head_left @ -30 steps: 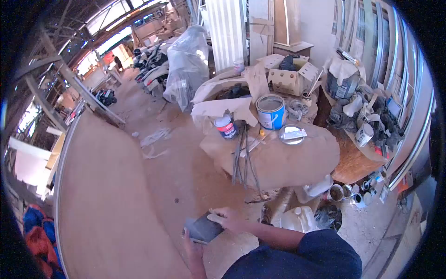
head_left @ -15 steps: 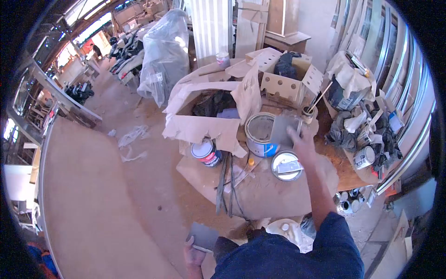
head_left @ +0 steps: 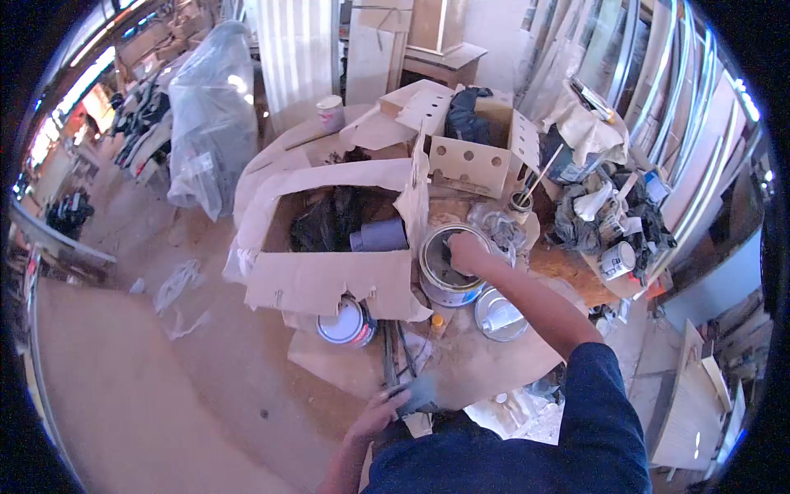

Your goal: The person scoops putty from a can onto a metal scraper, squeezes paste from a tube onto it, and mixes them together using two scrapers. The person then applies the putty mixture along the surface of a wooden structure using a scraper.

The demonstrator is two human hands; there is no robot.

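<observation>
Your right arm's stretched forward, right hand (head_left: 471,255) at the open mouth of the round blue-and-white metal can (head_left: 448,297), grip unclear; low by your body, your bent left hand (head_left: 380,414) pinches a dark, flat, blurred plate (head_left: 421,396).

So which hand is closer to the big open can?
The right. The right hand is at the mouth of the big open can; the left hand is farther off, down by the person's body.

Right hand (head_left: 469,253) at tin (head_left: 440,291): grip hidden! Dark plate (head_left: 421,396) at left hand (head_left: 378,413): blurred! Left forearm (head_left: 341,461) below: cut by bottom edge.
</observation>
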